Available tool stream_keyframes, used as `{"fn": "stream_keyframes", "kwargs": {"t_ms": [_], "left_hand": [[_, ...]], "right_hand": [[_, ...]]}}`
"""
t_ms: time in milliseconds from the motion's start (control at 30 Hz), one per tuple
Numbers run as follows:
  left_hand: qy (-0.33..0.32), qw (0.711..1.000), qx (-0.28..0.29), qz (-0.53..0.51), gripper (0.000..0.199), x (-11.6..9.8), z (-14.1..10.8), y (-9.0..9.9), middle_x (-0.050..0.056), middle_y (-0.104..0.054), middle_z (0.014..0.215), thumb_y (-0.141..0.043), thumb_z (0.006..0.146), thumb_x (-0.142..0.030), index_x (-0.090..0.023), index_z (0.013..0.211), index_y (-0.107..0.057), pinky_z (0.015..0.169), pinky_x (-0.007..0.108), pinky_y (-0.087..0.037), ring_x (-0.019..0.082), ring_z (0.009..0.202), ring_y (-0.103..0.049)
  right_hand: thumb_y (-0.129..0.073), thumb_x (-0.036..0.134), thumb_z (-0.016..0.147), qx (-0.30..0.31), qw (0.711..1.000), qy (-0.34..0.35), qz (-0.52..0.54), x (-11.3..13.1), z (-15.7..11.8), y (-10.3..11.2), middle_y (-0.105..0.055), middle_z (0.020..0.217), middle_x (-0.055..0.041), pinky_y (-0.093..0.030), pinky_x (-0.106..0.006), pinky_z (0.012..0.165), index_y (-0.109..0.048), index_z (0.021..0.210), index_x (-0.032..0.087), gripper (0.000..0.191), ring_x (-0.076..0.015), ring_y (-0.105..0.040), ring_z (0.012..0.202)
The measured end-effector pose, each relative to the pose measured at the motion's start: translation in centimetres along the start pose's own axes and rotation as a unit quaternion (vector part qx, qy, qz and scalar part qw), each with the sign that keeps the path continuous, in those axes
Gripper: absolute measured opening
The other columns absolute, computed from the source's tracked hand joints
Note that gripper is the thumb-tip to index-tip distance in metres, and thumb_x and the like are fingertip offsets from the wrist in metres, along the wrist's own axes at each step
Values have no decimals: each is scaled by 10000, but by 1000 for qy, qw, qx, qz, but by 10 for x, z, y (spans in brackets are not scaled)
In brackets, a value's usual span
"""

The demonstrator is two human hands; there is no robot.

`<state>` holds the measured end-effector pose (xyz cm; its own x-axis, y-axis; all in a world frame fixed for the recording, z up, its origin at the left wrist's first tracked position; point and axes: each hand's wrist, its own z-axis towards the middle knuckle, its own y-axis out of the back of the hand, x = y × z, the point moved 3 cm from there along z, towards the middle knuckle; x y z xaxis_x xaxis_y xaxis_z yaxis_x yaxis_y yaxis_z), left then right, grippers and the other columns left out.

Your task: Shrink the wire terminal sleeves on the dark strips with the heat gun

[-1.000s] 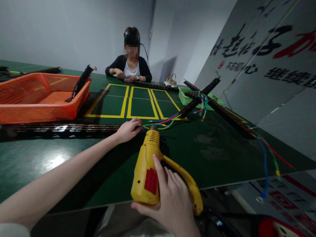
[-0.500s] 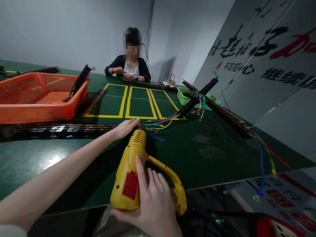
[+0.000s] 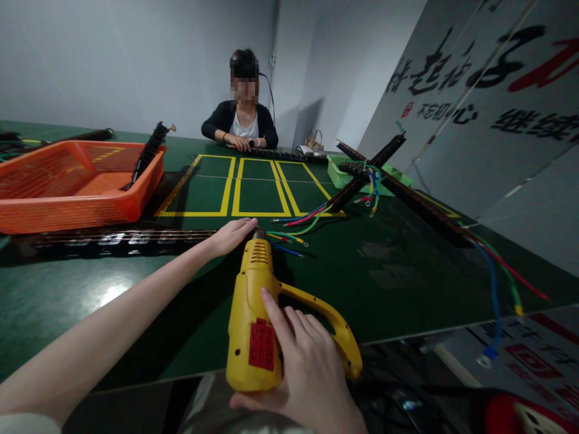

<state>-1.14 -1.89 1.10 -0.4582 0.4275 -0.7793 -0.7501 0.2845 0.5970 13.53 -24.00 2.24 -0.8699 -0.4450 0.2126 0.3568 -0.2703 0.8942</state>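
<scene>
My right hand (image 3: pixel 305 355) is closed around the body of a yellow heat gun (image 3: pixel 253 295), with the index finger stretched along its top. The gun's dark nozzle (image 3: pixel 259 233) points away from me, close by the fingertips of my left hand (image 3: pixel 233 236). That hand is laid over the right end of a long black strip (image 3: pixel 136 241) and holds it; its thumb is hidden. Several coloured wires (image 3: pixel 296 223) with ring terminals fan out to the right of the nozzle. Whether the nozzle touches anything is unclear.
An orange basket (image 3: pixel 81 208) holding a black part (image 3: pixel 147 154) stands at left. More black strips (image 3: pixel 420 208) lie crossed over a green basket (image 3: pixel 337 173) at right, wires hanging past the table edge. Across the table (image 3: pixel 407 301) sits another person (image 3: pixel 242 120).
The heat gun's rear has swung right with my right hand, its nozzle staying by my left hand. My left hand has hardly moved. The other person's raised hand has come down to the table.
</scene>
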Motion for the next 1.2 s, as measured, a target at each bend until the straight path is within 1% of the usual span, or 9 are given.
{"fn": "stream_keyframes", "kwargs": {"t_ms": [200, 367, 500, 567, 667, 767, 867, 1067, 1200], "left_hand": [[-6, 999, 3, 36, 635, -1, 0, 1, 102, -653, 983, -259, 874, -614, -122, 932, -657, 890, 360, -429, 236, 938, -586], [-11, 999, 9, 47, 610, -1, 0, 1, 95, -651, 1001, -258, 888, -584, -128, 947, -658, 903, 352, -426, 230, 956, -582], [-8, 999, 11, 49, 582, 1, 1, 1, 90, -649, 1005, -264, 897, -565, -138, 951, -655, 894, 344, -431, 223, 951, -583], [-24, 997, 16, 66, 534, 1, 1, 1, 86, -646, 1011, -290, 896, -540, -147, 939, -649, 879, 338, -438, 220, 946, -581], [-63, 992, 17, 106, 411, 2, 2, -1, 88, -636, 1001, -369, 878, -471, -155, 918, -629, 841, 333, -454, 213, 923, -580], [-83, 987, 6, 135, 330, 3, 3, -3, 91, -629, 965, -397, 868, -408, -157, 897, -610, 809, 338, -460, 210, 890, -583], [-86, 985, -3, 149, 309, 4, 3, -4, 93, -623, 957, -380, 875, -383, -160, 881, -594, 803, 345, -458, 211, 886, -586], [-87, 981, -19, 170, 297, 4, 2, -6, 82, -616, 954, -355, 887, -373, -175, 867, -575, 787, 333, -451, 206, 885, -584], [-86, 981, -23, 172, 310, 5, 2, -6, 80, -617, 954, -347, 889, -382, -175, 861, -575, 785, 330, -451, 205, 880, -584]], "right_hand": [[-506, 863, 561, -15, 999, -33, -29, -17, -15, 7, -652, 999, -106, -491, -402, 710, -177, 1462, 171, 1183, -277, -628, 829], [-515, 842, 590, -52, 993, -90, -58, -32, -31, 9, -628, 1112, -134, -478, -399, 788, -214, 1459, 165, 1142, -287, -614, 937], [-474, 834, 637, -64, 986, -123, -90, -37, -39, 12, -598, 1193, -148, -480, -402, 813, -202, 1463, 163, 1098, -294, -607, 991], [-461, 834, 646, -63, 985, -130, -96, -37, -40, 12, -595, 1203, -147, -483, -406, 818, -194, 1465, 164, 1091, -296, -606, 998], [-458, 834, 645, -54, 984, -138, -98, -37, -39, 11, -604, 1185, -146, -485, -421, 822, -181, 1468, 163, 1097, -302, -608, 992], [-465, 843, 627, -54, 982, -144, -106, -34, -35, 9, -613, 1161, -162, -495, -433, 782, -181, 1468, 150, 1127, -314, -616, 946], [-460, 848, 624, -66, 982, -140, -112, -29, -31, 7, -628, 1125, -170, -503, -431, 750, -199, 1465, 140, 1130, -313, -621, 910], [-476, 845, 613, -79, 981, -135, -112, -15, -21, -2, -640, 1095, -170, -505, -439, 773, -195, 1467, 140, 1142, -313, -622, 924], [-529, 821, 595, -73, 986, -120, -85, -3, -10, -7, -649, 1012, -134, -497, -430, 744, -192, 1468, 144, 1156, -294, -614, 862]]}}
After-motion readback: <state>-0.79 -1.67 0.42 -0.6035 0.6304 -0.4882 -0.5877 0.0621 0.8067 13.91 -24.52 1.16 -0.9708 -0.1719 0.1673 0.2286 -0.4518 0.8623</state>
